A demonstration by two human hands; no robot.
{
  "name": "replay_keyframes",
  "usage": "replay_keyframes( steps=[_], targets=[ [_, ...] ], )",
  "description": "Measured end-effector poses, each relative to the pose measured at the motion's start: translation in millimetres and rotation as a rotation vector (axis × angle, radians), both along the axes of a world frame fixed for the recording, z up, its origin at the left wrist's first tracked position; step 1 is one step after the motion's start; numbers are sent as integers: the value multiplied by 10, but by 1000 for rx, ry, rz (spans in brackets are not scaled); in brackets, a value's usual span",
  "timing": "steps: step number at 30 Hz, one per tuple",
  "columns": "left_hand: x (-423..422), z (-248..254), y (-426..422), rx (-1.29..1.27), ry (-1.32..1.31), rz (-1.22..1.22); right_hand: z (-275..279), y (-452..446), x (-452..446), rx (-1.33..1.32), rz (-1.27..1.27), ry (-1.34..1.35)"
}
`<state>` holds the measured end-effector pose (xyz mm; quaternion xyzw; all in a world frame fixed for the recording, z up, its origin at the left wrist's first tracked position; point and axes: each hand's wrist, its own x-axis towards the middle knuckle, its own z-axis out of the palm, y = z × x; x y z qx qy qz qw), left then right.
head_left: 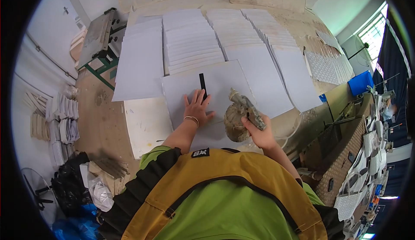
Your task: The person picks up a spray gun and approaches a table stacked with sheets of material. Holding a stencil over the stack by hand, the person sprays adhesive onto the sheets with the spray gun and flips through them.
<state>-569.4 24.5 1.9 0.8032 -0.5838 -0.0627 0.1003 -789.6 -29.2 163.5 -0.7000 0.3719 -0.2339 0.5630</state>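
Note:
My left hand (197, 109) lies with fingers spread on a white sheet (229, 73) at the near side of the table. Its fingertips touch or nearly touch the lower end of a flat black strip (202, 81) on that sheet. My right hand (261, 132) is wrapped round the handle of a spray gun (245, 104), its body crusted with dried residue. A bulky, grimy cup (235, 123) hangs at the gun's left side. Whether a finger presses the trigger is hidden.
Overlapping rows of white sheets (190, 36) cover the table beyond. A pale hose (296, 129) curves near my right forearm. On the left stand a green-legged bench (97, 41) and stacked bundles (65, 123). A blue bin (361, 83) is at right.

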Motion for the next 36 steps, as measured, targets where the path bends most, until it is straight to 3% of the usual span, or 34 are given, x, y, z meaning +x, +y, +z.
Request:
replay_keyframes(
  steps=[9, 17, 32, 36],
  targets=[
    [-11, 43, 8, 28, 4, 4, -8, -63, -55, 27, -87, 12],
    [-16, -4, -1, 11, 0, 1, -36, -16, 35, -32, 44, 55],
    [-15, 2, 9, -21, 12, 4, -202, -213, -92, -66, -214, 93],
    [-32, 16, 3, -15, 20, 1, -88, -155, -34, -127, -131, 69]
  ],
)
